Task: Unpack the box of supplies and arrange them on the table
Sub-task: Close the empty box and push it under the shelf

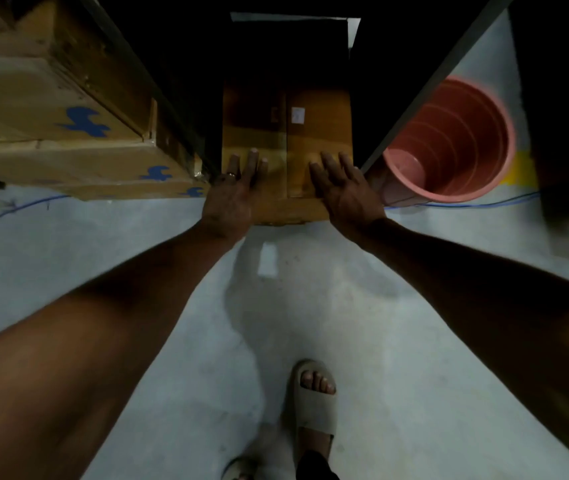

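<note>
A closed brown cardboard box (286, 133) sits on the floor in a dark gap under a table or shelf, its flaps taped shut and a small white label on top. My left hand (234, 195) rests flat on the box's near left corner, fingers spread, a ring on one finger. My right hand (341, 188) lies flat on the near right part of the top, fingers apart. Neither hand is closed around anything. The far end of the box is lost in shadow.
A stack of large cardboard boxes with blue logos (68, 133) stands at the left. A pink plastic bucket (452, 143) lies at the right beside a metal leg (432, 84). A blue cable (477, 204) runs along the pale floor. My sandalled foot (314, 396) is below.
</note>
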The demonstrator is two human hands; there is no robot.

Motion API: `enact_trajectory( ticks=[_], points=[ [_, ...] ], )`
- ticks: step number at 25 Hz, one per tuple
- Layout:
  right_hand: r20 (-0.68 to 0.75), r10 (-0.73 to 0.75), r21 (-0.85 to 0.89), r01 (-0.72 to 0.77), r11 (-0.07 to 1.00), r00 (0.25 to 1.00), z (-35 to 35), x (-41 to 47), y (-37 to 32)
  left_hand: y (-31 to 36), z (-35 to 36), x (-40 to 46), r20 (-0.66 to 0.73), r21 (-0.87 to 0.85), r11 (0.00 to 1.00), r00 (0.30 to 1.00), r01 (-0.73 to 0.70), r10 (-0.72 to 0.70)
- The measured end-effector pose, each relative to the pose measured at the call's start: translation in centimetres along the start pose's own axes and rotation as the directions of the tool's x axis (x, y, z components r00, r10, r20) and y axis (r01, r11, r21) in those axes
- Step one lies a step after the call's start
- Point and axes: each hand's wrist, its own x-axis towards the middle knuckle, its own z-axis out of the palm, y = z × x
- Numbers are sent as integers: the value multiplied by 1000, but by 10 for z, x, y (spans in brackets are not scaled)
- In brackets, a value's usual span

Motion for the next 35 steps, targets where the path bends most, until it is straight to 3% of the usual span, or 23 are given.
enact_trajectory(
  ticks=[3,5,9,13,23,29,32,35],
  points=[
    [-145,14,85,-2,996,989,-5,-13,-11,14,14,-25,-94,10,999,995,-35,36],
    [-169,-59,105,78,991,984,3,-29,-15,24,28,-45,-72,-2,999,996,-47,47],
    [-52,-144,29,146,989,988,22,-43,-12,26,40,-50,11,-67,998,1000,-15,16],
    [62,-184,-80,189,979,981,17,-34,-4,20,41,-40,-8,-28,999,1000,-25,25],
    [379,-45,-165,115,979,924,-39,43,5,-20,-2,34,132,25,997,989,-72,68],
    [407,9,-219,88,972,913,-46,54,0,-21,-21,43,201,74,996,979,-45,29],
    [420,50,-146,12,989,906,-55,50,-10,-11,-38,36,241,4,1000,970,23,-23],
    [399,78,-69,-55,996,913,-63,33,-27,-2,-57,8,182,-95,993,982,76,-57]
  ],
)
